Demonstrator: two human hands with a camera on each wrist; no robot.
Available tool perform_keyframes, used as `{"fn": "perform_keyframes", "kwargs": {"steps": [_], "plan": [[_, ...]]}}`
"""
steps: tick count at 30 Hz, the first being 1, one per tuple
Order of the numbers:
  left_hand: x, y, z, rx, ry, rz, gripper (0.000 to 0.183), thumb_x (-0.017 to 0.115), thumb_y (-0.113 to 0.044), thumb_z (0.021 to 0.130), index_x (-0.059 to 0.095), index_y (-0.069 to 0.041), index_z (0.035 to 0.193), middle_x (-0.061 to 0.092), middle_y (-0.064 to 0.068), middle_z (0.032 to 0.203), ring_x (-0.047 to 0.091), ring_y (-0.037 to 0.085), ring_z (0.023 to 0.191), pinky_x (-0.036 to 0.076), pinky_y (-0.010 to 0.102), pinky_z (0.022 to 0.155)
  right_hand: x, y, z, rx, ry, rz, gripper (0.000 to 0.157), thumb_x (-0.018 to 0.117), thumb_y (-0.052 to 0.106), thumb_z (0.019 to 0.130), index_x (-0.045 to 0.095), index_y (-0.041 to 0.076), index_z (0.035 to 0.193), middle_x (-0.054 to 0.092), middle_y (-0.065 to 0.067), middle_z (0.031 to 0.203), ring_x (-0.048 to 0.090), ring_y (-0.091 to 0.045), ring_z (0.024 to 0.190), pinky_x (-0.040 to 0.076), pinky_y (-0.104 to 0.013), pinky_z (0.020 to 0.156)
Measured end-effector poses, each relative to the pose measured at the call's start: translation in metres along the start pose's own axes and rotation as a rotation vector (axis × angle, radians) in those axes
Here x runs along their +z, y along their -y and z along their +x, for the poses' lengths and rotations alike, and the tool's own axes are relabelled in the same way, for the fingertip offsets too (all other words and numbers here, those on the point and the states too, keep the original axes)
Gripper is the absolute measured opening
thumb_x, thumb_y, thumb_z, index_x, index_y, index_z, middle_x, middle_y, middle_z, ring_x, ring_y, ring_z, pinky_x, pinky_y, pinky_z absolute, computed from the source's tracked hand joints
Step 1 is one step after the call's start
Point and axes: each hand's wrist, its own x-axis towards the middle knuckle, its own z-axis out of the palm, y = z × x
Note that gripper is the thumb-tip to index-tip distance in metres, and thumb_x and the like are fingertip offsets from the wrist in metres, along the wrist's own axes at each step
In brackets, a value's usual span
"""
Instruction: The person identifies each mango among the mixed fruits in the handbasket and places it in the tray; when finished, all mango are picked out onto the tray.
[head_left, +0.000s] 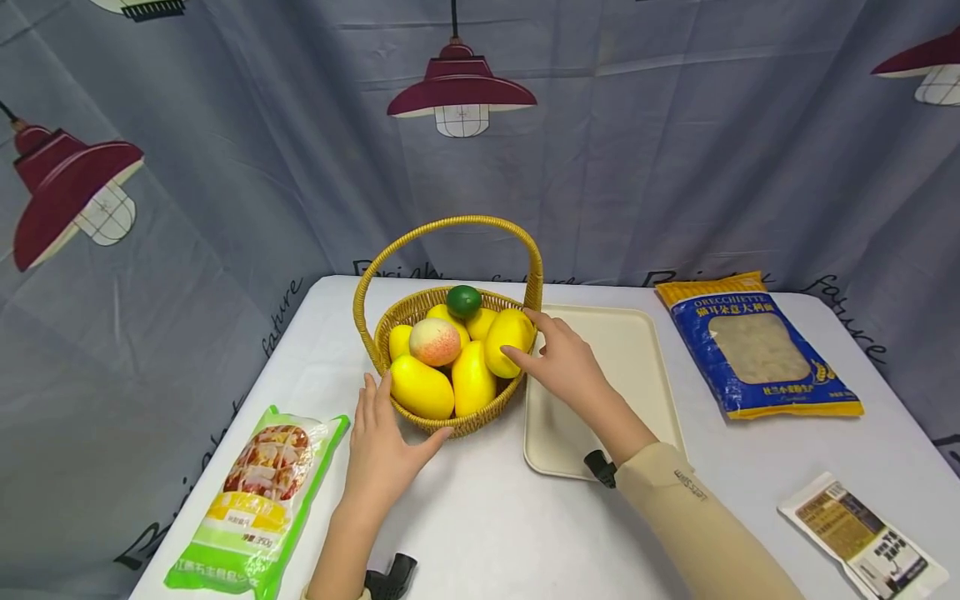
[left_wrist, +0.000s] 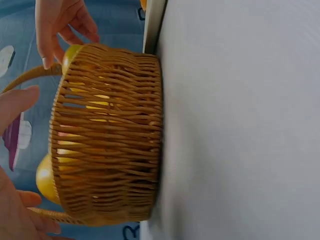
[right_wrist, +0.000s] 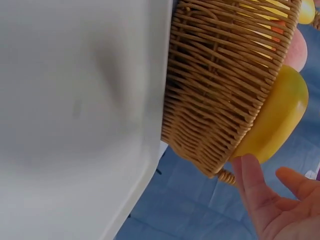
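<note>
A woven basket (head_left: pixel 472 423) with a tall arched handle stands at the back middle of the table. It holds several yellow mangoes (head_left: pixel 422 387), a peach (head_left: pixel 435 342) and a small dark green fruit (head_left: pixel 463 301). My right hand (head_left: pixel 564 360) reaches over the basket's right rim. Its fingertips are right at the end of the rightmost mango (right_wrist: pixel 280 115), and the thumb stands apart from the other fingers. At the basket's front left, my left hand (head_left: pixel 385 454) is spread beside the wall, thumb toward the front, holding nothing.
A beige tray (head_left: pixel 622 342) lies right of the basket, partly under my right forearm. Farther right are a blue and yellow orecchiette bag (head_left: pixel 761 354) and a small brown and white packet (head_left: pixel 862 537). A green and white food bag (head_left: pixel 258 500) lies at the left. A grey curtain (head_left: pixel 600 183) hangs behind.
</note>
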Motion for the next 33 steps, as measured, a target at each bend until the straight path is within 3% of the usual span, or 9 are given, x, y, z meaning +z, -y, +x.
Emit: {"fn": "perform_keyframes", "kwargs": {"steps": [7, 13, 23, 33], "plan": [[0.007, 0.013, 0.003, -0.082, 0.041, -0.129, 0.120, 0.069, -0.070, 0.072, 0.010, -0.005, 0.153, 0.004, 0.022, 0.158, 0.011, 0.038, 0.144, 0.020, 0.056, 0.111, 0.003, 0.007, 0.011, 0.018, 0.033, -0.003, 0.082, 0.063, 0.059, 0.085, 0.035, 0.016, 0.149, 0.048, -0.019, 0.134, 0.054, -0.039, 0.112, 0.047, -0.052, 0.091], [0.011, 0.018, 0.006, -0.103, 0.065, -0.204, 0.120, 0.069, -0.069, 0.073, 0.009, -0.003, 0.153, 0.014, 0.022, 0.157, 0.017, 0.036, 0.143, 0.022, 0.053, 0.111, 0.006, 0.009, 0.018, 0.035, 0.050, -0.028, 0.082, 0.068, 0.055, 0.083, 0.039, 0.014, 0.147, 0.051, -0.019, 0.128, 0.056, -0.035, 0.107, 0.048, -0.050, 0.090], [0.013, 0.021, 0.008, -0.165, 0.098, -0.390, 0.111, 0.079, -0.055, 0.072, 0.009, -0.018, 0.151, 0.024, 0.019, 0.154, 0.027, 0.035, 0.140, 0.025, 0.054, 0.110, 0.007, 0.014, 0.022, 0.042, 0.088, -0.046, 0.079, 0.070, 0.053, 0.081, 0.041, 0.020, 0.146, 0.050, -0.019, 0.131, 0.054, -0.036, 0.109, 0.046, -0.049, 0.091], [0.016, 0.022, 0.009, -0.194, 0.100, -0.481, 0.108, 0.083, -0.048, 0.072, 0.012, -0.020, 0.149, 0.028, 0.022, 0.151, 0.036, 0.037, 0.135, 0.033, 0.049, 0.107, 0.007, 0.019, 0.015, 0.047, 0.026, -0.053, 0.079, 0.075, 0.047, 0.079, 0.041, 0.020, 0.145, 0.049, -0.020, 0.125, 0.057, -0.036, 0.097, 0.050, -0.047, 0.082]]}}
